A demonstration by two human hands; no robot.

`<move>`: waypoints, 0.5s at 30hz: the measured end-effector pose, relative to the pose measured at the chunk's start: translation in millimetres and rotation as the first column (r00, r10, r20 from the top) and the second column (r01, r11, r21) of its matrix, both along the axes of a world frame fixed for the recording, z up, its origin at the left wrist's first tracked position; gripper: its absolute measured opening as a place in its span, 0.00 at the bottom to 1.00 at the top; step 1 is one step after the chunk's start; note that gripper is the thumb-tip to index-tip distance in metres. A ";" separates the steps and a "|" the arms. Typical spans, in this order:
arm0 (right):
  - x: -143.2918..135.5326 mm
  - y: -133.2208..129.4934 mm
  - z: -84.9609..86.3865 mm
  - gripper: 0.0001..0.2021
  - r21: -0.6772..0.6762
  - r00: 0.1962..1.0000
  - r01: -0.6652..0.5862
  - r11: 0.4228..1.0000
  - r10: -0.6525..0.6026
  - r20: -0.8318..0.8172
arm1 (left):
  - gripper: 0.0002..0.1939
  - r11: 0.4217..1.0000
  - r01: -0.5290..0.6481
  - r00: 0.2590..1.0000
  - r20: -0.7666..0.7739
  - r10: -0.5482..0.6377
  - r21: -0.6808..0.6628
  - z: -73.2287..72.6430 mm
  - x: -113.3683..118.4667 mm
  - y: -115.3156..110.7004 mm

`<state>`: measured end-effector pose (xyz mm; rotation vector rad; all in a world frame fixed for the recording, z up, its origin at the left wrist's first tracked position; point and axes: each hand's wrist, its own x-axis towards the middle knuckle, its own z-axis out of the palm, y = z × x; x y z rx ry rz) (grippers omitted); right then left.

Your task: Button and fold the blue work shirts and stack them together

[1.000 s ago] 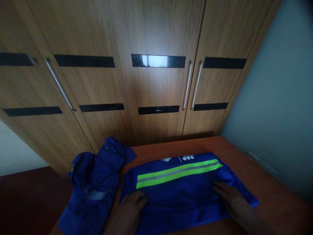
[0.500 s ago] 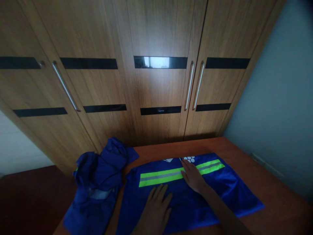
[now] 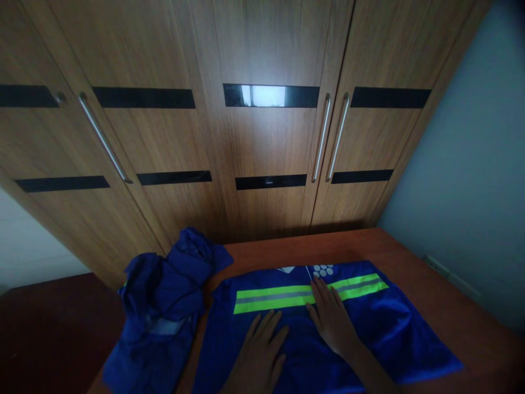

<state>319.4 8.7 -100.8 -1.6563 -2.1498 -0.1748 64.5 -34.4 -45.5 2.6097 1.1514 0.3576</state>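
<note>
A blue garment (image 3: 369, 317) with a yellow-green and grey reflective stripe (image 3: 270, 297) lies spread on a reddish-brown surface. White marks show near its far edge. My left hand (image 3: 262, 347) rests on the cloth below the stripe, palm down with fingers spread. Further right, my right hand (image 3: 331, 317) lies flat on the garment, its fingertips reaching over the stripe near the round white marks. Neither hand grips anything.
Crumpled blue clothing (image 3: 168, 290) is heaped to the left of the spread garment. Behind the reddish-brown surface (image 3: 279, 250) stands a wooden wardrobe (image 3: 270, 142) with metal handles and black strips. A pale wall (image 3: 463, 180) rises on the right.
My right hand has shifted slightly right and towards me, its fingers now nearer together. The garment's right part reaches further right in view. My left hand has barely moved.
</note>
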 end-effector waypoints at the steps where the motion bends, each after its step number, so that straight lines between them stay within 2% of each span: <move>1: 0.0 -1.1 -0.5 0.28 0.005 1.000 0.007 1.000 -0.007 0.008 | 0.32 1.000 0.001 1.000 0.003 -0.001 0.006 -0.2 0.1 -0.6; 6: -5.7 -6.8 9.5 0.28 -0.032 0.995 0.074 0.997 -0.071 0.074 | 0.28 0.998 -0.015 1.000 -0.013 0.015 0.059 3.0 -1.0 -2.9; 10: -5.8 -25.6 20.0 0.29 -0.042 0.994 0.081 0.996 -0.078 0.082 | 0.21 0.980 -0.123 0.992 -0.006 0.126 0.155 9.6 -16.9 3.8; 13: 18.3 -38.8 17.5 0.29 -0.027 0.995 0.075 0.997 -0.073 0.069 | 0.21 0.948 -0.200 0.976 -0.035 0.216 0.249 10.1 -44.0 15.9; 15: 48.2 -44.9 8.2 0.29 0.007 0.988 0.146 0.989 -0.146 0.054 | 0.22 0.931 -0.229 0.962 -0.077 0.260 0.285 5.7 -65.0 24.0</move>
